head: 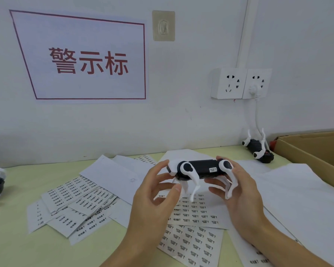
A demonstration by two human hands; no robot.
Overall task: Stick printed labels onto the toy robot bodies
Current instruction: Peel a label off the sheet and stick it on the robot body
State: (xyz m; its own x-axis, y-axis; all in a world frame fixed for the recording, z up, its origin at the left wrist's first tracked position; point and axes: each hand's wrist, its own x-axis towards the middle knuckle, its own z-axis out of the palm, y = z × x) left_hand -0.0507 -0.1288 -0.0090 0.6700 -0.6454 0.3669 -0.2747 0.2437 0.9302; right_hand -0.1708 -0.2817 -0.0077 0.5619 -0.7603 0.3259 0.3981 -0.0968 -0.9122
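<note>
Over pale-green worktop [12,237] w/ label sheets [191,237], left hand [152,199] & right hand [239,197] each grip the labelled toy robot [201,168], fingers curled round its ends.

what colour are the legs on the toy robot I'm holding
White, on a black body; the toy robot shows clearly in the head view.

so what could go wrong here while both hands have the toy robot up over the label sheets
1. The label on the toy robot looks slightly tilted; if it is not pressed flat it may lift at an edge.
2. The right hand holds the toy by a thin white leg, which might bend or slip.
3. The label sheets lie loose and overlapping below, so the left hand could smear or scatter them.
</note>
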